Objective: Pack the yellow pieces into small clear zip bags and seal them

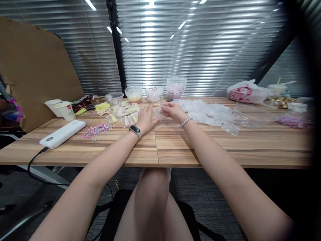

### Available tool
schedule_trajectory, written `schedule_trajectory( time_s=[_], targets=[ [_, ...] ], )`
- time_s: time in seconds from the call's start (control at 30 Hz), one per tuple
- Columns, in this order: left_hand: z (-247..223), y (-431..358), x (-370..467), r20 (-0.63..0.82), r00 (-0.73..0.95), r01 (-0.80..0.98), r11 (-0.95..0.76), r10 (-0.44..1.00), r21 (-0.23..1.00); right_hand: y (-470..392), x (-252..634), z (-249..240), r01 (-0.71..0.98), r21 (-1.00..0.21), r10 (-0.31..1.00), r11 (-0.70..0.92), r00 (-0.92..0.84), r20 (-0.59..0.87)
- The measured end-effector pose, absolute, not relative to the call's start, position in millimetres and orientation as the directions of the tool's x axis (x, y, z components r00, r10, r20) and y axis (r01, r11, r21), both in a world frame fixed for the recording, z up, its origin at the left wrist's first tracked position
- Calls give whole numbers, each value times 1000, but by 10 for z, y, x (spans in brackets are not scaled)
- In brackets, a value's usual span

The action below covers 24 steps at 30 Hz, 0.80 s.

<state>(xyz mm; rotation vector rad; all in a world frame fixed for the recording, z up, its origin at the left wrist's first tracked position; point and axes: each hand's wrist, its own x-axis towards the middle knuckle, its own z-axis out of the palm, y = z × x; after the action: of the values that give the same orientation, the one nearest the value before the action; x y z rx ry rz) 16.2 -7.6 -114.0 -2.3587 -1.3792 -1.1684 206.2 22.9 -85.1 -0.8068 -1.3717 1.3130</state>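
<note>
My right hand (pixel 175 112) pinches the edge of a small clear plastic bag (pixel 158 113) above the wooden table. Beside it, my left hand (pixel 146 117) lies with its fingers stretched out, its fingertips close to the same bag; whether they touch it I cannot tell. Just left of that hand is a group of small clear bags (pixel 129 112) with pale and yellow pieces inside. To the right of my right hand spreads a pile of flat clear bags (pixel 207 111).
Along the back stand clear plastic tubs (pixel 134 94) and a stack of clear cups (pixel 176 87). At left are small coloured clips (pixel 97 130), a white power bank (pixel 63 134) with a cable, and paper cups (pixel 65 111). A clear container (pixel 253 116) and a plastic shopping bag (pixel 245 92) sit right.
</note>
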Motion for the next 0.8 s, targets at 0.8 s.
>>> schedule_trajectory(
  time_s=[0.8],
  targets=[
    [-1020,-170,224,834,242,637,-730,496,249,186,1948,-917,-318,-940,944,127,-250,213]
  ],
)
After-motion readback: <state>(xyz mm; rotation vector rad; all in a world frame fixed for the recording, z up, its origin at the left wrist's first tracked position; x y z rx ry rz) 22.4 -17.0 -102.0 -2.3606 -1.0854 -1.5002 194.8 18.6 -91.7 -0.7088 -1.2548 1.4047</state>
